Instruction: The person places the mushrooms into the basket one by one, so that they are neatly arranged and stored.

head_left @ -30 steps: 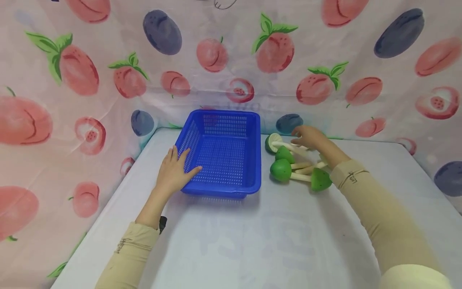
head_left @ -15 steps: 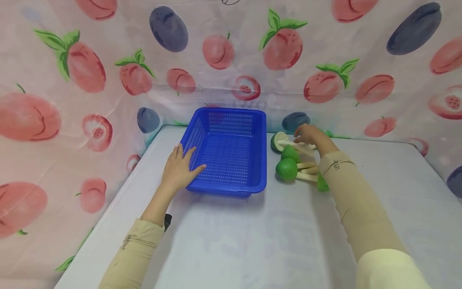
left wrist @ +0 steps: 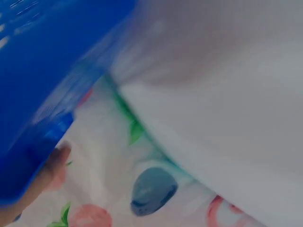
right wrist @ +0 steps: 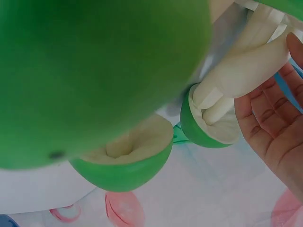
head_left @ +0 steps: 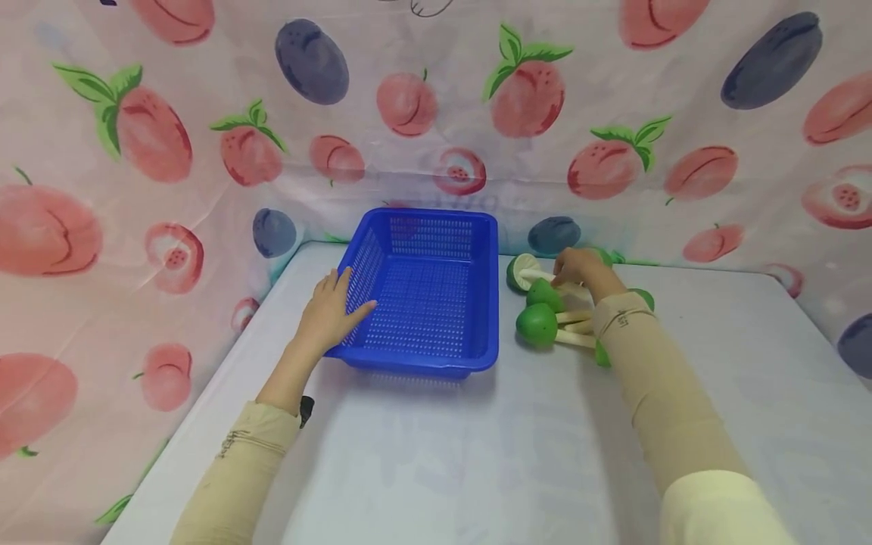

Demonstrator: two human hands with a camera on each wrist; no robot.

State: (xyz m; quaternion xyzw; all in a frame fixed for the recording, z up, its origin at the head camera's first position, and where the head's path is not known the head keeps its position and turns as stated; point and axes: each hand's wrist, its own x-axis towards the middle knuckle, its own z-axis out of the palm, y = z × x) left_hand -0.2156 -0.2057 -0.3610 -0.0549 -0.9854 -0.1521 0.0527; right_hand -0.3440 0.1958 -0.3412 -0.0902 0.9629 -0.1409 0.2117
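Observation:
My left hand (head_left: 325, 316) rests on the left side of a blue perforated basket (head_left: 428, 365), fingers straight and thumb spread over the rim. Blurred fingers (left wrist: 56, 163) show by the basket (left wrist: 45, 61) edge in the left wrist view. At the basket's right lies a pile of toy mushrooms (head_left: 538, 325) with green caps and pale stems. My right hand (head_left: 582, 271) reaches into the back of the pile. In the right wrist view, its thumb and fingers (right wrist: 270, 106) close about a pale mushroom stem (right wrist: 251, 71). The exact contact is partly hidden.
A white-covered table (head_left: 436, 462) bears everything. Fruit-print cloth (head_left: 422, 174) hangs behind it and along the left side. Another green cap (head_left: 642, 298) shows behind the right sleeve, and a large one (right wrist: 94, 75) fills much of the right wrist view.
My right hand has come down from above the stems into the pile, and its forearm has swung left. My left hand stays at the basket, which has shifted slightly at its near left corner.

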